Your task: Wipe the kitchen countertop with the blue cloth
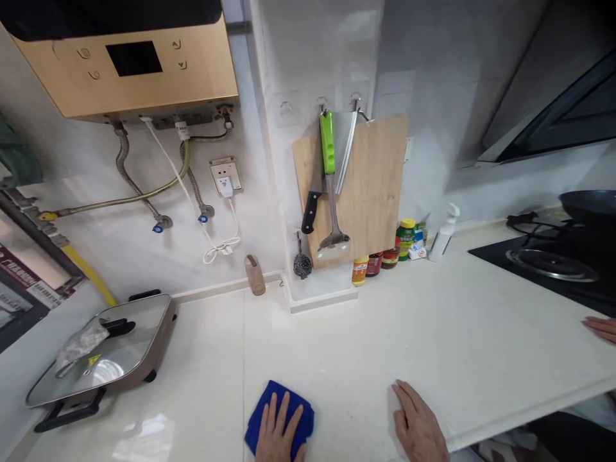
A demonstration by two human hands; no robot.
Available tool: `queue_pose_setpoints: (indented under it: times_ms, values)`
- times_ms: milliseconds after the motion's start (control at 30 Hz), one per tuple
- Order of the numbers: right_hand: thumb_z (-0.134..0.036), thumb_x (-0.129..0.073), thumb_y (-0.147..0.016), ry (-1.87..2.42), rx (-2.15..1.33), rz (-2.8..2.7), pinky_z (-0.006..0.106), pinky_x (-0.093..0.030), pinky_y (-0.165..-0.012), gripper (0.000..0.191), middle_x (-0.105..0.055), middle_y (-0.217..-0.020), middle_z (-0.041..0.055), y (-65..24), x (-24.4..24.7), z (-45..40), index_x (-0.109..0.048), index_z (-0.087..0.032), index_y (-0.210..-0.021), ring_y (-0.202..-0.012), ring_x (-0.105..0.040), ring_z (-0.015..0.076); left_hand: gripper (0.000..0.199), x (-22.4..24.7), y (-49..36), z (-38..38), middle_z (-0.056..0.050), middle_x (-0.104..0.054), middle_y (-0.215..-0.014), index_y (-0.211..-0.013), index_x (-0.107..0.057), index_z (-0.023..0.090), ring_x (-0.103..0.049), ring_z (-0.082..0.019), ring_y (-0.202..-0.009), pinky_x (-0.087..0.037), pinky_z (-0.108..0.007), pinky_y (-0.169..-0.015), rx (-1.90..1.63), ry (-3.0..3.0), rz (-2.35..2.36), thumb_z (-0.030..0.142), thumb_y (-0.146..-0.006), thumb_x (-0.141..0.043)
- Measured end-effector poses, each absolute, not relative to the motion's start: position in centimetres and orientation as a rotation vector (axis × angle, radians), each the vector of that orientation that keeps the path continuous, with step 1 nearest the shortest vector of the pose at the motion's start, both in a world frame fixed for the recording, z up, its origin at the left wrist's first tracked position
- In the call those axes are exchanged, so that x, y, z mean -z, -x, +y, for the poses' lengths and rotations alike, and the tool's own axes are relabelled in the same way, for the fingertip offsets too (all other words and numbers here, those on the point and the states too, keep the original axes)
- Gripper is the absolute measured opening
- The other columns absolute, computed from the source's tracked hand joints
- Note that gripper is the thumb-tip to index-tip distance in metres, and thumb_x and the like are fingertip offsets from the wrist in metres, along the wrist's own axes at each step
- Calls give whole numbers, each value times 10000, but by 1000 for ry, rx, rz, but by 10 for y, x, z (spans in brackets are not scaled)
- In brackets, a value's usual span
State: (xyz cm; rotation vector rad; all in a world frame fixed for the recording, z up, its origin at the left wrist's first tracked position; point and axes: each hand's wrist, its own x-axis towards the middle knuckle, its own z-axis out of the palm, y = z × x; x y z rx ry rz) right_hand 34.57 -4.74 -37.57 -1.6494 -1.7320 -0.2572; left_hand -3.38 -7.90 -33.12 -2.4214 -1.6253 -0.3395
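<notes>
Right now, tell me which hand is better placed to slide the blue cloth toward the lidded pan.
The left hand, most likely: it lies spread on the blue cloth and is nearer the lidded pan. The right hand is apart from the cloth and farther from the pan.

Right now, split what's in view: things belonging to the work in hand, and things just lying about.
In use:
flat blue cloth, under the left hand
shiny white countertop, beneath the cloth

Idle, apparently:
brown rectangular pan with glass lid
white spray bottle
hanging pale wooden board
</notes>
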Motion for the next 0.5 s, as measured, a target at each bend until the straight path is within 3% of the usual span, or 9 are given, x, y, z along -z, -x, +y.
queue_pose_setpoints:
  times_ms: [233, 367, 500]
  values:
    - [-261, -386, -941, 1627, 232, -1764, 469, -489, -1064, 492, -529, -1427, 135, -348, 381, -50, -443, -176, -1422, -1287, -536, 280, 541, 316, 127, -74, 21, -415, -1593, -1479, -406, 393, -300, -292, -1507, -355, -530, -1204, 319, 2088, -2061, 408, -938, -417]
    - [-261, -391, -946, 1600, 245, -1785, 480, -484, -1072, 502, -524, -1435, 144, -351, 384, -50, -422, -170, -1439, -1300, -527, 290, 591, 283, 177, -57, -45, -384, -1613, -1492, -420, 280, -243, -314, -1525, -279, -535, -1231, 304, 1860, -2397, 485, -940, -373]
    - [-268, -396, -945, 1573, 279, -1804, 467, -491, -1061, 502, -528, -1430, 150, -352, 385, -50, -425, -165, -1436, -1287, -539, 287, 583, 251, 208, -39, -41, -409, -1600, -1457, -481, 276, -316, -285, -1499, -296, -499, -1223, 170, 1855, -2739, 495, -936, -339]
